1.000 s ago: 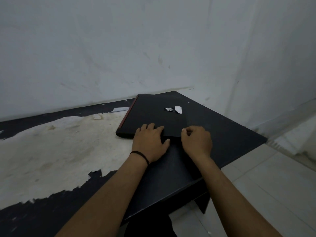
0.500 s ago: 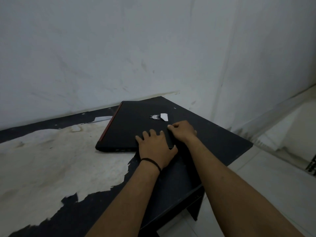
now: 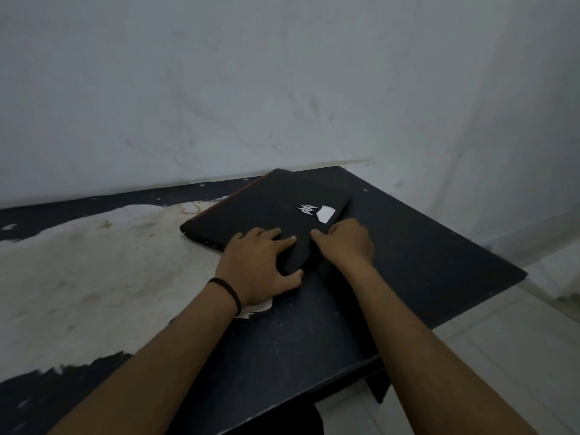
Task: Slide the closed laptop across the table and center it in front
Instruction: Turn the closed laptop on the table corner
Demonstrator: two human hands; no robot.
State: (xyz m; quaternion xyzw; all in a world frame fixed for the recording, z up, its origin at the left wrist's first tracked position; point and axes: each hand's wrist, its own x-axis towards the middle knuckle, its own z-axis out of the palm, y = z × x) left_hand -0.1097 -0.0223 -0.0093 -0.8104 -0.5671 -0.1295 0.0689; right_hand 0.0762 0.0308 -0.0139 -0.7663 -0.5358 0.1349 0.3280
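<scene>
A closed black laptop (image 3: 266, 208) with a red rear trim, a silver logo and a white sticker lies at an angle on the black table (image 3: 423, 246), near the wall. My left hand (image 3: 260, 265) lies flat over its near corner, fingers spread on the lid and thumb against the edge. My right hand (image 3: 345, 246) grips the laptop's right edge beside it, fingers curled over the rim. A black band circles my left wrist.
The table's top is worn to a pale patch (image 3: 94, 271) on the left. A white wall (image 3: 282, 89) runs right behind the table. The table's right edge drops to a tiled floor (image 3: 502, 356).
The laptop has turned, its near corner now pointing toward me, and both hands moved with it. The camera view shifted as well.
</scene>
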